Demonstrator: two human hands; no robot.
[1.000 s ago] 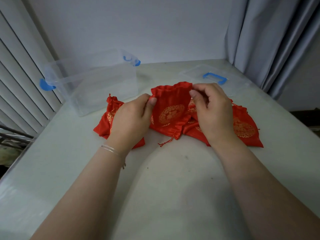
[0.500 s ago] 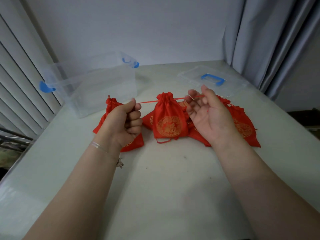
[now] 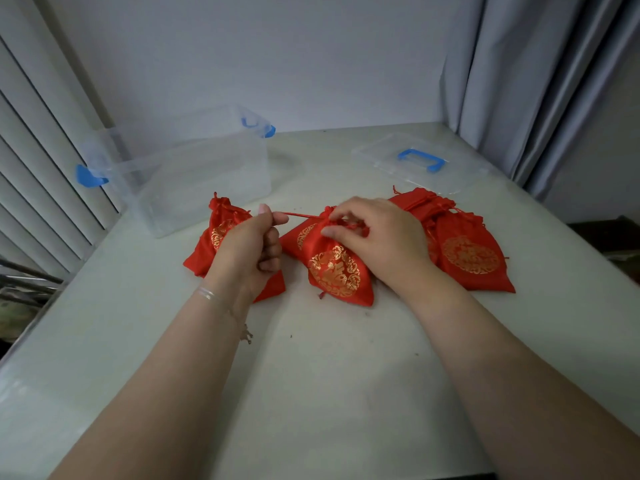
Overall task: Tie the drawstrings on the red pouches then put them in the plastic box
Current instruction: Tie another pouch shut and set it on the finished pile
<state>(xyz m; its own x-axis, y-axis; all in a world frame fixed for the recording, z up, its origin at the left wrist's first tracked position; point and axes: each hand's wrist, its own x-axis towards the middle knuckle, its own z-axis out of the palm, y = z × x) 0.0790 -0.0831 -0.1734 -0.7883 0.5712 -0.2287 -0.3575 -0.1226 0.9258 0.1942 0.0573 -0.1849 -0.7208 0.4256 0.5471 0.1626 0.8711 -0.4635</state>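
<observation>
A red pouch [image 3: 336, 271] with a gold medallion lies in the middle of the table, its neck cinched tight. My left hand [image 3: 251, 251] pinches the red drawstring [image 3: 296, 215], which runs taut to the pouch's neck. My right hand [image 3: 375, 237] grips the gathered neck and the cord there. Another cinched red pouch [image 3: 214, 233] lies behind my left hand. A pile of red pouches [image 3: 467, 251] lies to the right. The clear plastic box [image 3: 194, 168] with blue latches stands open at the back left.
The box's clear lid [image 3: 412, 161] with a blue handle lies flat at the back right. White blinds run along the table's left edge, and a grey curtain hangs at the right. One more pouch peeks out between the middle pouch and my left hand.
The pouch's open mouth was pulled shut by drawing the cords apart. My right hand has since come back in onto the pouch's neck, while my left still holds the cord out.
</observation>
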